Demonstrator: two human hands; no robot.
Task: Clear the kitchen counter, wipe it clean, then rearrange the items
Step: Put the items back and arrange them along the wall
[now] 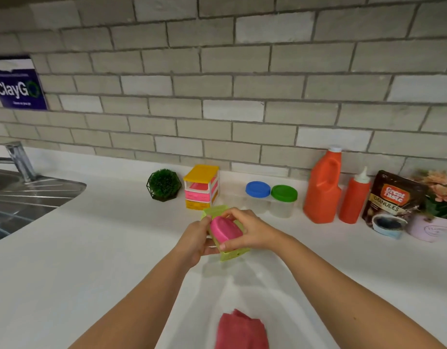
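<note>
Sink (pixel 28 197) far left of fingers | left hand (pixel 194 238) curled round left side of green tray (pixel 233 255), over counter (pixel 91 248) | pink soap (pixel 225 230) in tray, between both hands' fingers | right hand (pixel 252 233) gripping tray's right side | 2 jars, blue-lidded (pixel 258 189) and green-lidded (pixel 284 193), just beyond right fingers
</note>
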